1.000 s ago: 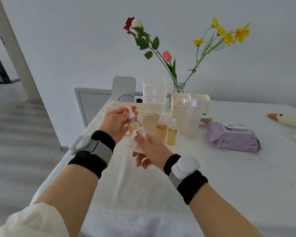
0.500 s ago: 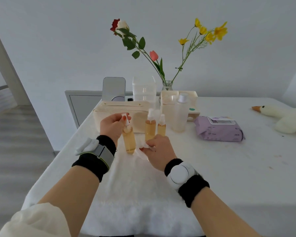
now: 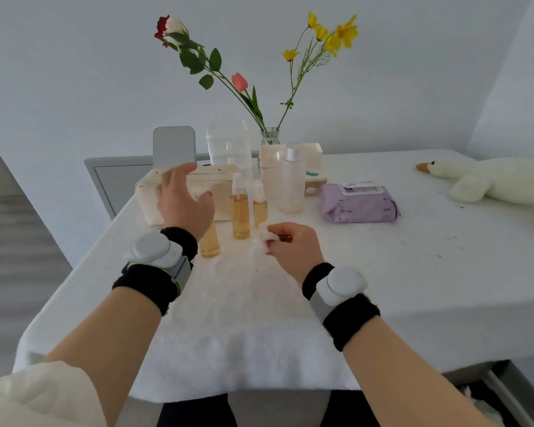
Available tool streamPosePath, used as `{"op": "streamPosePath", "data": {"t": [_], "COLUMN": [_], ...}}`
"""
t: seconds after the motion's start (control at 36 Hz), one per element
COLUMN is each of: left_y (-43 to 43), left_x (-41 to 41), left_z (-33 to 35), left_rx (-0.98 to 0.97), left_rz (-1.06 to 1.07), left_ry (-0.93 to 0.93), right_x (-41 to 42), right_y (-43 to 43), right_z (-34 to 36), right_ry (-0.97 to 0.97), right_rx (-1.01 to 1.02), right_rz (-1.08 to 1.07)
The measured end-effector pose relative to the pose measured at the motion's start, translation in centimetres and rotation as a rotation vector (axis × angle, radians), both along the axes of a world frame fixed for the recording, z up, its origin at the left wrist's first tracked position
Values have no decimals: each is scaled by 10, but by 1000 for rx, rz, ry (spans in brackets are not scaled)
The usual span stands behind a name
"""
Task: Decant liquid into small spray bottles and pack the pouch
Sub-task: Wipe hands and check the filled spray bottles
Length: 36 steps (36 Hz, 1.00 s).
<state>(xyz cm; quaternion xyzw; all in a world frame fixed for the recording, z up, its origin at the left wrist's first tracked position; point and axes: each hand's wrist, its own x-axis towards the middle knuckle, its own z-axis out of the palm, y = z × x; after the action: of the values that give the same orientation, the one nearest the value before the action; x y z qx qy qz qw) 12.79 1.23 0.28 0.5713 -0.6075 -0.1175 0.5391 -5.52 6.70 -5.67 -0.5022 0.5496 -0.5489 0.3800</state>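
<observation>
Three small spray bottles of amber liquid stand on the white towel: one (image 3: 209,243) partly hidden behind my left wrist, a taller one (image 3: 240,211) in the middle, a shorter one (image 3: 260,206) to its right. My left hand (image 3: 182,198) hovers with spread fingers over the cream pouch (image 3: 145,197), holding nothing. My right hand (image 3: 290,245) pinches a crumpled white tissue (image 3: 259,246) just above the towel. A large frosted bottle (image 3: 291,183) stands behind the small ones.
A purple wet-wipe pack (image 3: 359,203) lies to the right. A cream organizer box (image 3: 313,163), a clear container (image 3: 228,146), a mirror (image 3: 174,146) and a vase of flowers (image 3: 270,137) line the back. A plush goose (image 3: 487,180) lies far right.
My left hand set the bottle down on the towel, let go and moved toward the pouch. My right hand lowered the tissue to the towel.
</observation>
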Motion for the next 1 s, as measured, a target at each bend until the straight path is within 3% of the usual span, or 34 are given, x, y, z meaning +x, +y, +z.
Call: {"op": "streamPosePath", "data": {"t": [0.08,0.22,0.33,0.42,0.53,0.61,0.69,0.78,0.89,1.0], "left_y": [4,1,9,19,30,30,28,27,30,37], "left_x": [-6,-3,-11,-27,-54,-71,-85,-101,-123,-143], "left_z": [-2,-8,-11,-7,1,4,3,-2,-9,-13], "left_rx": [6,75,-157,-333,102,238,314,337,283,374], "left_rz": [-74,-92,-60,-277,-653,-636,-599,-537,-481,-572], "left_ry": [-173,-139,-237,-285,-199,-199,-228,-247,-301,-130], "right_x": [0,8,11,14,15,5,-6,-15,-26,-52], "right_y": [-2,-3,-3,-4,1,7,11,16,25,40], "right_z": [4,9,5,9,24,27,24,20,15,7], "right_ry": [-205,-241,-231,-234,-498,-692,-770,-593,-323,-172], "right_rx": [29,16,-6,-69,-150,-151,-109,-97,-135,-154], "right_rz": [11,43,13,-30,120,172,50,-142,-244,-338]}}
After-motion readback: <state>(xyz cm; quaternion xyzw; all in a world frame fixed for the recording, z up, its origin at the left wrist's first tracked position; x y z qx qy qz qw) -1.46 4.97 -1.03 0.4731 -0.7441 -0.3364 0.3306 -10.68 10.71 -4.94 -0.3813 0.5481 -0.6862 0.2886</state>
